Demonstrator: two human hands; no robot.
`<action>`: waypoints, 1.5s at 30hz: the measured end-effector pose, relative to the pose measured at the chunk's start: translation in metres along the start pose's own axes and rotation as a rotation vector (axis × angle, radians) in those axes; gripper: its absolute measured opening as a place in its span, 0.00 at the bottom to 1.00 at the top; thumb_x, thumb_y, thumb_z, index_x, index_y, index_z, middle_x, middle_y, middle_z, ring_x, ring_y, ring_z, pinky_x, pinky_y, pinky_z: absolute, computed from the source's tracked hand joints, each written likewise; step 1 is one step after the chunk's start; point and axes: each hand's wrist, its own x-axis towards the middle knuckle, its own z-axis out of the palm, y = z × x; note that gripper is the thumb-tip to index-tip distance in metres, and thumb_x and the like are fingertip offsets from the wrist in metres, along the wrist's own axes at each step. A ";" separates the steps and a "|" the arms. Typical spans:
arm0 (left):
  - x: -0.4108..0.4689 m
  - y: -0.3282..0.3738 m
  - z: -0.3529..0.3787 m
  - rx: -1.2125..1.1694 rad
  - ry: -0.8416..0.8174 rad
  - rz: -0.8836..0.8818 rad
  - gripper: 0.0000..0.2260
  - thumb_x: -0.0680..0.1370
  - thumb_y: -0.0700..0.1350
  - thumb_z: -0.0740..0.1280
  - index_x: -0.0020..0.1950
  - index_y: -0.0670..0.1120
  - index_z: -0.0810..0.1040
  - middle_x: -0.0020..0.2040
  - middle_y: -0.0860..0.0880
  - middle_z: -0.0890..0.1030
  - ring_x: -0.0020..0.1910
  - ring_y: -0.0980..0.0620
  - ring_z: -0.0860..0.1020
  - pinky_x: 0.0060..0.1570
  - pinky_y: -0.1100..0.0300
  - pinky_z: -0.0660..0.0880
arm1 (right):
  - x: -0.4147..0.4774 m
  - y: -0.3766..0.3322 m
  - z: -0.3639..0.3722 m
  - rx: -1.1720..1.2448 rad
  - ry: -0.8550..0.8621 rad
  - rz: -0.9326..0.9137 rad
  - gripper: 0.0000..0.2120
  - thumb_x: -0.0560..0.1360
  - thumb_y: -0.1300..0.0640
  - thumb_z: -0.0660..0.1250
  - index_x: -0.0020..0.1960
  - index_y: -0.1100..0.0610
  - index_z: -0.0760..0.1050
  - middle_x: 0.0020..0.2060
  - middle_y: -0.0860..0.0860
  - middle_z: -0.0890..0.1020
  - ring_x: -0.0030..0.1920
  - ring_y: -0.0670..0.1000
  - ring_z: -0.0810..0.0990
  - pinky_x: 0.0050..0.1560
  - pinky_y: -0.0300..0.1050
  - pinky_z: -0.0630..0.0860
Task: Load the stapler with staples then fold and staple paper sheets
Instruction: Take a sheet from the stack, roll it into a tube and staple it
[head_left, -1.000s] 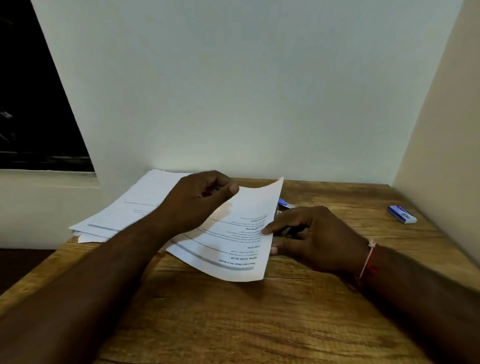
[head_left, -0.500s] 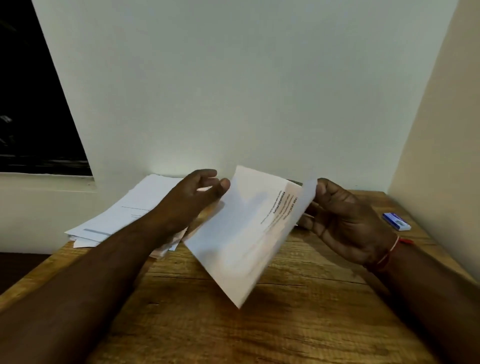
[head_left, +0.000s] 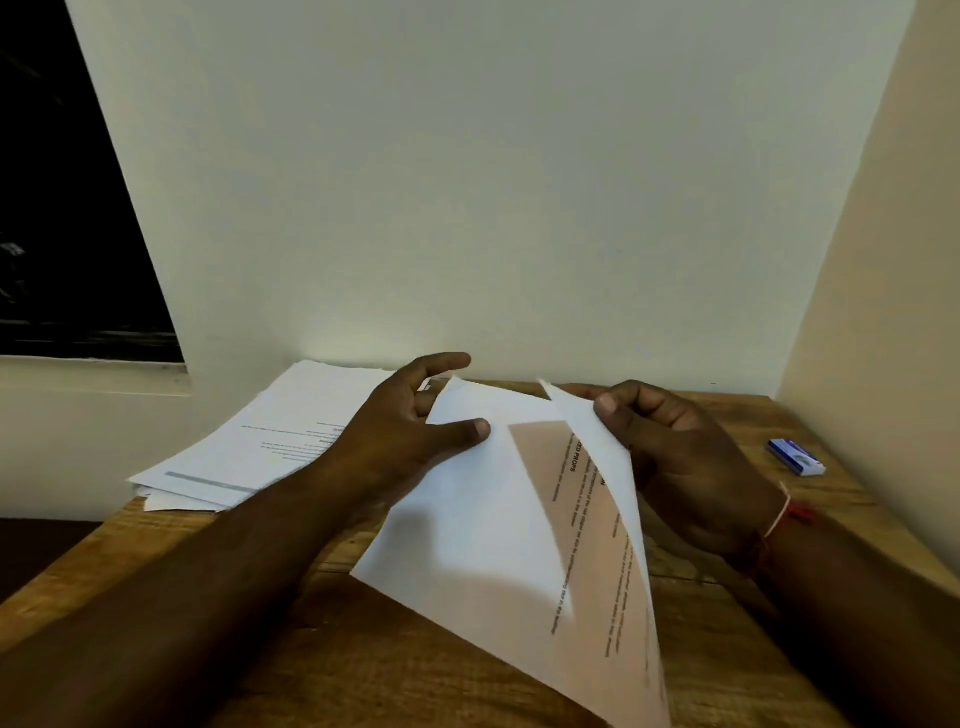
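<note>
A printed paper sheet is held above the wooden table, bent over so its right edge curls up and shows text underneath. My left hand grips its far left corner, thumb on top. My right hand pinches the raised right edge between thumb and fingers. A stack of printed sheets lies at the table's back left, partly under my left forearm. A small blue staple box lies at the right. The stapler is hidden from view.
A white wall stands right behind the table and a cream wall closes the right side. A dark window is at the upper left. The table's left edge drops off near the paper stack.
The sheet lay flat at first, then both hands lifted and turned it. Now it is lower again and its right side is bent over toward the left.
</note>
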 end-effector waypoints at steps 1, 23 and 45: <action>-0.001 0.000 0.001 0.009 -0.007 0.002 0.31 0.74 0.35 0.84 0.73 0.56 0.82 0.63 0.42 0.89 0.60 0.43 0.90 0.63 0.44 0.86 | 0.002 -0.002 -0.002 0.042 -0.006 0.001 0.17 0.79 0.51 0.72 0.58 0.65 0.77 0.58 0.60 0.87 0.49 0.59 0.85 0.47 0.52 0.86; -0.021 0.018 0.028 -0.005 -0.153 0.002 0.27 0.85 0.32 0.70 0.78 0.58 0.77 0.64 0.58 0.89 0.63 0.59 0.87 0.54 0.65 0.83 | 0.004 0.003 0.007 -0.435 0.249 -0.353 0.08 0.80 0.51 0.76 0.46 0.54 0.83 0.35 0.52 0.85 0.36 0.48 0.82 0.36 0.46 0.78; -0.029 0.007 0.035 0.033 -0.383 -0.211 0.18 0.79 0.39 0.80 0.68 0.46 0.86 0.63 0.47 0.90 0.63 0.47 0.89 0.65 0.52 0.85 | 0.002 0.001 0.007 -0.727 0.447 -0.553 0.18 0.79 0.38 0.73 0.64 0.47 0.81 0.59 0.41 0.84 0.65 0.46 0.81 0.67 0.50 0.77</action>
